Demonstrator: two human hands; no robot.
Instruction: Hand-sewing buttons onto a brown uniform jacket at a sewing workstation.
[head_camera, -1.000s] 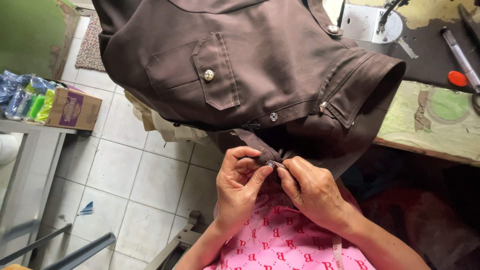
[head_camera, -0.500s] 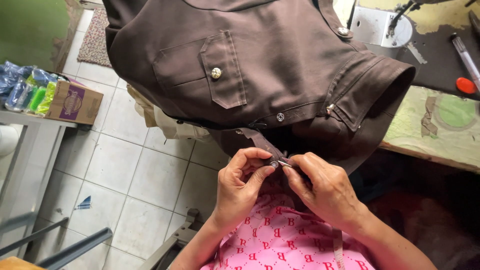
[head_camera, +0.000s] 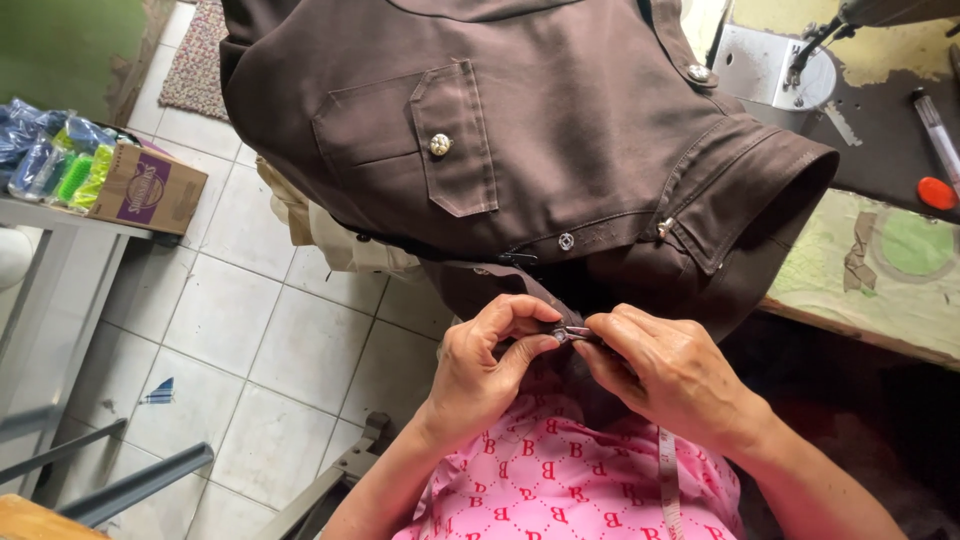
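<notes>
left hand and right hand both closed, fingertips pinching small silver metal fastener at lower edge of brown cotton uniform shirt, draped off green worktable.

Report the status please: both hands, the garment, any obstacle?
Left hand and right hand pinch a small metal fastener on the brown garment's strap. Garment drapes off the sewing table. Nothing obstructs.

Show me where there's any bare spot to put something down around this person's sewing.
Bare floor tiles lie between the cardboard box and the brown garment. The green tabletop is partly free. It's crowded where left hand and right hand pinch the hem.
</notes>
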